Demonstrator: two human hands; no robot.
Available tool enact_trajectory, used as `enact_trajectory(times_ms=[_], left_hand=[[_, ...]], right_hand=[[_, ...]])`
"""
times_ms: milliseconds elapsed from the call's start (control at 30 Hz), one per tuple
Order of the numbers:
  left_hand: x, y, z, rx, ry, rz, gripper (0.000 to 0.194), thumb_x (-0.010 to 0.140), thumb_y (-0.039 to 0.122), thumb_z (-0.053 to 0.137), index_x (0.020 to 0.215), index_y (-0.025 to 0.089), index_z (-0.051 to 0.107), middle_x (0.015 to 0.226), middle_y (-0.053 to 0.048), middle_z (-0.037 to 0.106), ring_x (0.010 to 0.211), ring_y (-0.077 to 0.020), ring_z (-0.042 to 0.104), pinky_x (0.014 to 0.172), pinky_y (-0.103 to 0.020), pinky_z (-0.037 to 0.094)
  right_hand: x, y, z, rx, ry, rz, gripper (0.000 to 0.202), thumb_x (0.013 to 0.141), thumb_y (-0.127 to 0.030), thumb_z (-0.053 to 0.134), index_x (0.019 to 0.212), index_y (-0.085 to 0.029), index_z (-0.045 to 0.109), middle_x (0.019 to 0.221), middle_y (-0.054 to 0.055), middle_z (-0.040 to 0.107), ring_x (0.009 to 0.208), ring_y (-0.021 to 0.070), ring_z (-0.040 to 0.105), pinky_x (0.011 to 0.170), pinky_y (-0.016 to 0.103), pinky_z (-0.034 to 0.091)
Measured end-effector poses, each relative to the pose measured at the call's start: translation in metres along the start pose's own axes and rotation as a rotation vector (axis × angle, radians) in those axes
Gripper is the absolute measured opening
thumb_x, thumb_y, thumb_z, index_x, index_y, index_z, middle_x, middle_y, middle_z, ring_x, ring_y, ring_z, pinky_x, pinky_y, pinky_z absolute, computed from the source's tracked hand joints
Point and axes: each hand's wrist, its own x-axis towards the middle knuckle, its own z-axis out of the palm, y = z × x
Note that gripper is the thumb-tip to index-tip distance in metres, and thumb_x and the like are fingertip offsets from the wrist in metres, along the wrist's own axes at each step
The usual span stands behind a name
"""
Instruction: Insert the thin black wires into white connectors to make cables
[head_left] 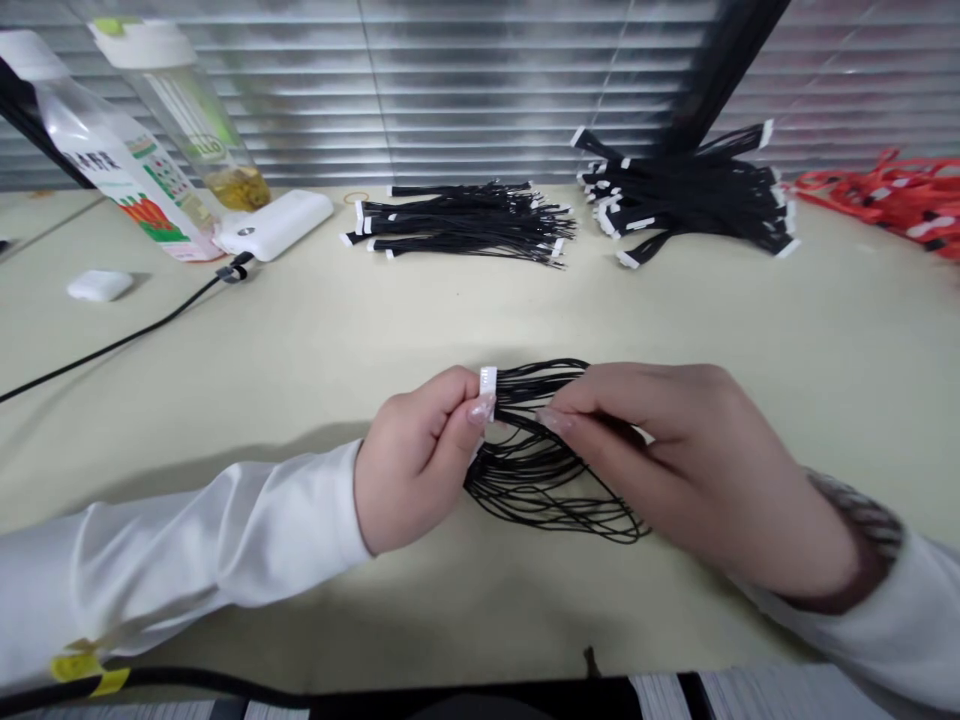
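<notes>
In the middle of the head view, my left hand (424,460) pinches a white connector (488,382) between thumb and fingers. Many thin black wires run from it to the right, and the looped wire bundle (555,490) hangs below and curves back toward the left hand. My right hand (675,460) is closed, thumb and forefinger pinching one or more black wires a little to the right of the connector. The exact number of wires in that pinch is hidden by the fingers. Both hands are just above the table (360,360).
Behind lie a pile of black wires with white ends (465,225), a larger stack of black cable harnesses (690,195) and red cables (892,200). At left stand a carrot-label bottle (142,190) and a clear tea bottle (202,130), near a white power bank (281,225), earbud case (100,285) and black cord (127,345).
</notes>
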Motion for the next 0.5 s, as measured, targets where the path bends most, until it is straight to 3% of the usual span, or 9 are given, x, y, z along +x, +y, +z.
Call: enact_trajectory(times_ms=[133,233,333,400,500], left_hand=[[0.0,-0.001,0.001,0.011,-0.004,0.007,0.025,0.092,0.027,0.035,0.069,0.019,0.043,0.053,0.005,0.039,0.047,-0.0081,0.035,0.046,-0.02,0.032],[0.001,0.0,0.002,0.012,-0.023,0.025,0.024,0.09,0.025,0.037,0.068,0.019,0.043,0.052,0.006,0.037,0.047,-0.0074,0.033,0.045,-0.019,0.031],[0.002,0.0,0.002,0.005,-0.035,0.031,0.021,0.088,0.024,0.04,0.069,0.018,0.046,0.053,0.006,0.04,0.046,-0.0069,0.034,0.045,-0.018,0.031],[0.006,-0.002,0.0,0.025,-0.032,0.002,0.02,0.087,0.027,0.042,0.073,0.017,0.052,0.055,0.005,0.047,0.048,-0.0073,0.038,0.047,-0.018,0.034],[0.017,-0.01,-0.006,0.14,-0.061,-0.036,0.027,0.085,0.034,0.044,0.071,0.016,0.059,0.056,0.001,0.056,0.051,-0.0099,0.048,0.051,-0.021,0.037]], right_hand=[[-0.001,0.002,0.004,-0.029,-0.006,-0.061,0.015,0.084,-0.012,0.048,0.076,-0.019,0.059,0.066,-0.002,0.06,0.059,0.0074,0.053,0.055,0.02,0.04],[0.0,0.004,0.005,-0.159,0.108,-0.116,0.007,0.082,-0.021,0.054,0.086,-0.017,0.059,0.079,0.004,0.063,0.075,0.0143,0.058,0.067,0.026,0.046],[0.001,0.008,0.008,-0.194,0.165,-0.157,0.045,0.078,-0.034,0.062,0.116,-0.012,0.052,0.107,0.013,0.062,0.102,0.0226,0.057,0.085,0.036,0.047],[0.002,0.011,0.007,-0.081,0.119,-0.096,0.052,0.078,-0.034,0.062,0.124,-0.014,0.048,0.102,0.009,0.066,0.094,0.0194,0.061,0.082,0.034,0.05],[-0.002,0.009,-0.003,0.118,0.203,0.057,0.037,0.079,-0.028,0.062,0.115,-0.02,0.057,0.079,0.001,0.067,0.07,0.0128,0.063,0.066,0.027,0.053]])
